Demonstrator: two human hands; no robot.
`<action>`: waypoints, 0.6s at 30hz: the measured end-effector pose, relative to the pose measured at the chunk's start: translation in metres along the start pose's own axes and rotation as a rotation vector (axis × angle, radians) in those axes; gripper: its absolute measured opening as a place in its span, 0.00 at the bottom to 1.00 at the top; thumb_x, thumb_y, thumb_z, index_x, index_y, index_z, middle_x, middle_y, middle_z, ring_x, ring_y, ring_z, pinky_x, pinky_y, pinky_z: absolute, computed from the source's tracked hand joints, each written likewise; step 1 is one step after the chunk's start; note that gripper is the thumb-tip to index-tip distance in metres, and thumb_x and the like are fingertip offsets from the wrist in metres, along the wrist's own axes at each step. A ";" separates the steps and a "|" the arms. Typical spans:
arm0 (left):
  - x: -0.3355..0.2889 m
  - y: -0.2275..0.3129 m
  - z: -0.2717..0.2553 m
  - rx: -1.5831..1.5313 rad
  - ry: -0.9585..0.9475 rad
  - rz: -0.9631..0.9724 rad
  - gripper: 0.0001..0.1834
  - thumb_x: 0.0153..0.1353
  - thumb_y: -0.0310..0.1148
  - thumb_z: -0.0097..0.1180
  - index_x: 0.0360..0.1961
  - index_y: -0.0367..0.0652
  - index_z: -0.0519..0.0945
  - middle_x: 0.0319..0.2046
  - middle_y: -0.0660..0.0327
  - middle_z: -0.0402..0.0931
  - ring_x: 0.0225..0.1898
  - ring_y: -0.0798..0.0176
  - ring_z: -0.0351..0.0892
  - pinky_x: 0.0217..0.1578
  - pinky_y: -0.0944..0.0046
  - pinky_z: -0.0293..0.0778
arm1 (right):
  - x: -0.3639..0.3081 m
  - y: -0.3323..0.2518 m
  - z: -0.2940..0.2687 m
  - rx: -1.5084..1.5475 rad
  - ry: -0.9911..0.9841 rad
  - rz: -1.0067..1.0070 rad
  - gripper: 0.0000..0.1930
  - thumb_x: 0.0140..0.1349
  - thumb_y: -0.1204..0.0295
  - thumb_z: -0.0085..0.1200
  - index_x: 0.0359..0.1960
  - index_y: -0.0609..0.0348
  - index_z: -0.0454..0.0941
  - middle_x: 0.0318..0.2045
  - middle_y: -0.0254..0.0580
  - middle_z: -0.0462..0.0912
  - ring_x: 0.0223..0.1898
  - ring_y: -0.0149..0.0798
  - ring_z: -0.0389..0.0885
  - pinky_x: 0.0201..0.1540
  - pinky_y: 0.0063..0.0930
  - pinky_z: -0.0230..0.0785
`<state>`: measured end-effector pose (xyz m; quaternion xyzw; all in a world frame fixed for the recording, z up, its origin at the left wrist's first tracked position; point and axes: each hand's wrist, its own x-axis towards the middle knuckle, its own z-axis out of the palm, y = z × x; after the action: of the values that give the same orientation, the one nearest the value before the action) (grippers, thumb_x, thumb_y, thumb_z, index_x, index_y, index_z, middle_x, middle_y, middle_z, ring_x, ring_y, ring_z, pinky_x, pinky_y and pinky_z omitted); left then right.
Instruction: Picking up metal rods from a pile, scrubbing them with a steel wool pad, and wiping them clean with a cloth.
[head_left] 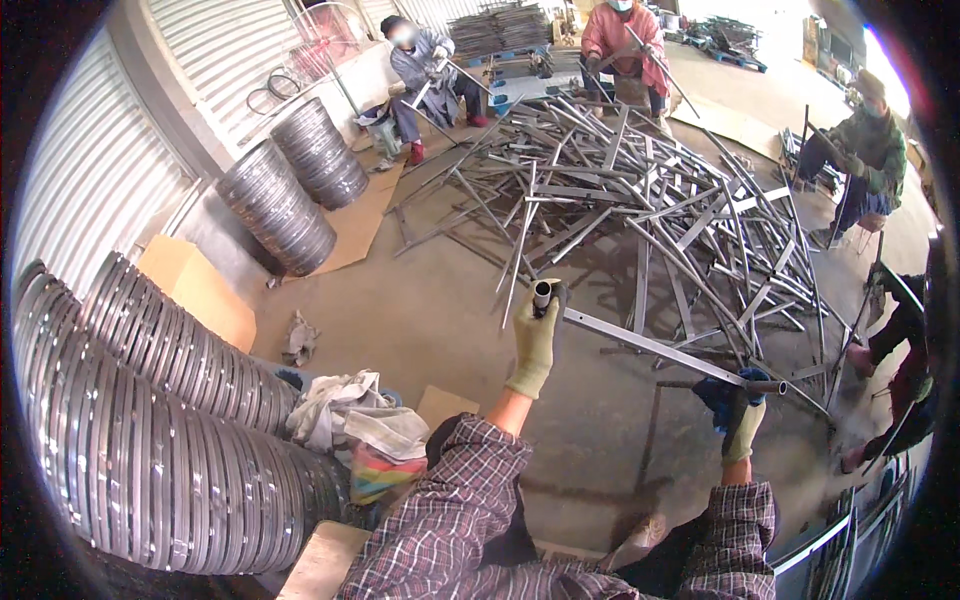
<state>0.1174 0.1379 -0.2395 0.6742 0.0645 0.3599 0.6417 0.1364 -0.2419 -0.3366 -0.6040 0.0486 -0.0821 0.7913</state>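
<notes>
A metal frame piece [655, 345], a flat bar with a round tube at each end, is held out in front of me between both hands. My left hand [536, 335], in a pale yellow-green glove, is closed around the tube at its left end, whose open mouth points up at me. At the other end my right hand [742, 425], gloved too, grips the right tube through a dark blue cloth [722, 398]. Part of the right fingers is hidden by the cloth and tube. Beyond the frame lies a large heap of similar metal frames [640, 195] on the floor.
Stacked metal rings [170, 440] fill the left side, with more ring stacks [275, 205] by the wall. Rags [350, 415] lie near my left arm. Several people sit around the heap, one in a red top [625, 45]. More frames [835, 550] stand at lower right.
</notes>
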 end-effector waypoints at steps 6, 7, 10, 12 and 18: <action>0.003 0.001 0.003 0.073 -0.028 -0.021 0.13 0.63 0.22 0.53 0.49 0.38 0.77 0.41 0.64 0.78 0.44 0.71 0.76 0.48 0.68 0.71 | 0.008 0.024 -0.004 0.044 0.063 -0.095 0.14 0.59 0.62 0.63 0.41 0.53 0.74 0.25 0.33 0.77 0.19 0.28 0.74 0.17 0.22 0.64; 0.005 -0.003 0.002 0.123 -0.016 0.024 0.13 0.63 0.23 0.52 0.50 0.38 0.77 0.43 0.61 0.78 0.46 0.68 0.76 0.49 0.66 0.70 | 0.012 0.032 -0.011 -0.022 0.076 -0.127 0.14 0.59 0.63 0.63 0.42 0.54 0.74 0.27 0.33 0.77 0.20 0.29 0.75 0.20 0.22 0.66; 0.005 -0.005 0.001 0.179 0.007 -0.005 0.15 0.64 0.24 0.53 0.51 0.37 0.76 0.46 0.58 0.78 0.49 0.64 0.75 0.51 0.63 0.69 | 0.017 0.041 -0.025 -0.229 0.131 -0.223 0.15 0.58 0.68 0.63 0.43 0.56 0.75 0.33 0.33 0.77 0.25 0.31 0.76 0.27 0.24 0.71; 0.006 -0.013 -0.011 0.230 0.058 -0.069 0.17 0.64 0.28 0.54 0.54 0.35 0.75 0.47 0.56 0.77 0.48 0.61 0.76 0.51 0.62 0.69 | 0.001 0.028 -0.016 -0.204 0.054 -0.180 0.13 0.59 0.70 0.60 0.44 0.59 0.76 0.35 0.33 0.77 0.32 0.31 0.76 0.36 0.25 0.70; 0.010 -0.026 -0.016 0.120 0.080 -0.030 0.19 0.64 0.31 0.56 0.55 0.35 0.75 0.44 0.60 0.79 0.45 0.65 0.75 0.49 0.62 0.70 | 0.016 0.053 -0.023 -0.132 -0.106 -0.179 0.13 0.64 0.66 0.56 0.45 0.60 0.75 0.39 0.34 0.77 0.36 0.30 0.74 0.41 0.26 0.70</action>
<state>0.1251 0.1607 -0.2607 0.6956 0.1217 0.3721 0.6024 0.1514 -0.2531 -0.3930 -0.6600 -0.0422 -0.1172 0.7408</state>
